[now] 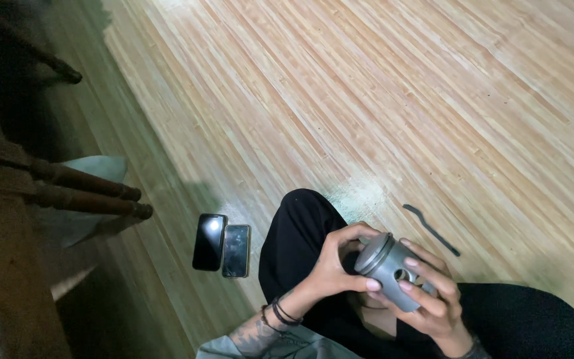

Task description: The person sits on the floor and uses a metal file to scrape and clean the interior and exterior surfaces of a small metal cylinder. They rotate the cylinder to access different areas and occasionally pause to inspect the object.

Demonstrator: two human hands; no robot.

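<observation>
The left hand [337,266] and the right hand [430,292] both clasp a grey metal cylinder-shaped piston [393,269] with a side hole, held over the person's lap in black trousers [300,233]. The right palm is hidden behind the piston, and the wrist is cut off by the frame edge. Just right of the piston a thin dark bent strip [431,229] lies on the pale wooden plank floor [367,100]. Left of the piston, two dark phones [221,244] lie side by side; beyond them, turned wooden furniture legs [88,193] fade into shadow.
</observation>
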